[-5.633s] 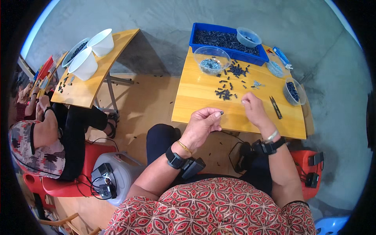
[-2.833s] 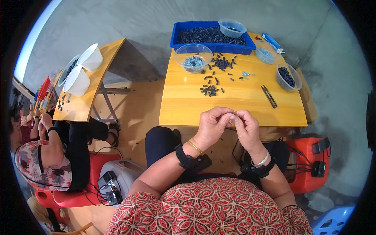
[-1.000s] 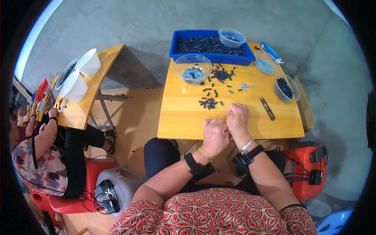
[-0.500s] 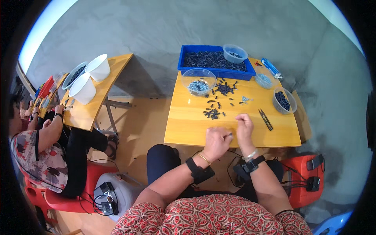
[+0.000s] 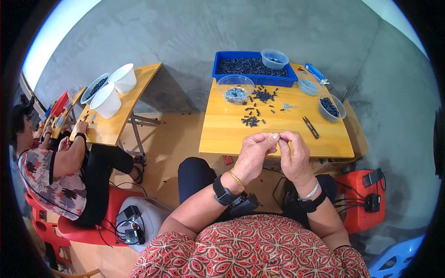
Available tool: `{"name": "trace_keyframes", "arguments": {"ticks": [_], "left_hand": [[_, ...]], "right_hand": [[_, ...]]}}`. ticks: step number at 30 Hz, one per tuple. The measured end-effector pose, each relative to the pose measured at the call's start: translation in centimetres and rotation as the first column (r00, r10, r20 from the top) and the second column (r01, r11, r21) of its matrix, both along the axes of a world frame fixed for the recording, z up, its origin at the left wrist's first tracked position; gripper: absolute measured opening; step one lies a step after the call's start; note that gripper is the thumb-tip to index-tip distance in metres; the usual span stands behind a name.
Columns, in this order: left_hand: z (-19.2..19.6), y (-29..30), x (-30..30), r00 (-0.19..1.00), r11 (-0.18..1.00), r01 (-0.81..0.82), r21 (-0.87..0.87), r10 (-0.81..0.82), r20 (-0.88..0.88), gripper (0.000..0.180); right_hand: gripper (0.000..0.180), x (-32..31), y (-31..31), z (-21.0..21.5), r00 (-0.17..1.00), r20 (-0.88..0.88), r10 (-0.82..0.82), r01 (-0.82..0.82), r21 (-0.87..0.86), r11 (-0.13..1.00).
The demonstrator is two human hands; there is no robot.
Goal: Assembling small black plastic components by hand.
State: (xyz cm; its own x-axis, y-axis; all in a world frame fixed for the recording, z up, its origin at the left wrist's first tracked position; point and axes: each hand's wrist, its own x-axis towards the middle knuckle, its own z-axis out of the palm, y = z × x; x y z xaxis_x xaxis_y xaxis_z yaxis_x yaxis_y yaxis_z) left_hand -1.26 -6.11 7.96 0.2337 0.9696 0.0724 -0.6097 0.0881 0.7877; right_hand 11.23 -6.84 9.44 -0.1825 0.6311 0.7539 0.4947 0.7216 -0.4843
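While raised above the wooden table's [image 5: 222, 139] near edge, a tiny part [image 5: 276, 136] is pinched between left hand [image 5: 252, 155] and right hand [image 5: 293, 155] fingertips

**Both hands meet over the table's near edge**

The left hand [image 5: 252, 153] and right hand [image 5: 293, 155] pinch a tiny piece [image 5: 275, 135] together (too small to identify) above the yellow table [image 5: 222, 134]. Loose dark parts [image 5: 252, 121], black snips [image 5: 310, 127] and a blue tray [image 5: 252, 67] lie beyond.
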Motion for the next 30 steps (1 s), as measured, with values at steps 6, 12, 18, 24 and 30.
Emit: {"name": "trace_keyframes", "arguments": {"ticks": [6, 12, 18, 24, 30], "left_hand": [[0.5, -1.0, -0.2, 0.996, 0.997, 0.043, 0.062, -0.038, -0.084, 0.016], [1.4, -2.0, -0.5, 0.969, 0.985, -0.02, 0.174, 0.062, -0.24, 0.016], [1.9, -2.6, -0.5, 0.95, 0.973, -0.035, 0.229, 0.103, -0.293, 0.016], [1.7, -2.9, -0.5, 0.94, 0.961, -0.106, 0.257, 0.181, -0.288, 0.015], [1.6, -2.2, 0.2, 0.916, 0.943, -0.104, 0.316, 0.215, -0.34, 0.015]], "right_hand": [[0.007, 1.3, -0.4, 0.6, 0.997, -0.08, 0.011, -0.014, -0.029, 0.999], [0.009, 1.9, -1.2, 1.0, 0.954, -0.24, 0.18, -0.228, -0.19, 0.955], [0.01, 2.0, -1.5, 1.0, 0.921, -0.332, 0.203, -0.287, -0.228, 0.93], [0.011, 2.6, -1.4, 1.0, 0.893, -0.394, 0.22, -0.323, -0.218, 0.921], [0.011, 2.2, -1.9, 1.9, 0.918, -0.374, 0.133, -0.248, -0.279, 0.928]]}}
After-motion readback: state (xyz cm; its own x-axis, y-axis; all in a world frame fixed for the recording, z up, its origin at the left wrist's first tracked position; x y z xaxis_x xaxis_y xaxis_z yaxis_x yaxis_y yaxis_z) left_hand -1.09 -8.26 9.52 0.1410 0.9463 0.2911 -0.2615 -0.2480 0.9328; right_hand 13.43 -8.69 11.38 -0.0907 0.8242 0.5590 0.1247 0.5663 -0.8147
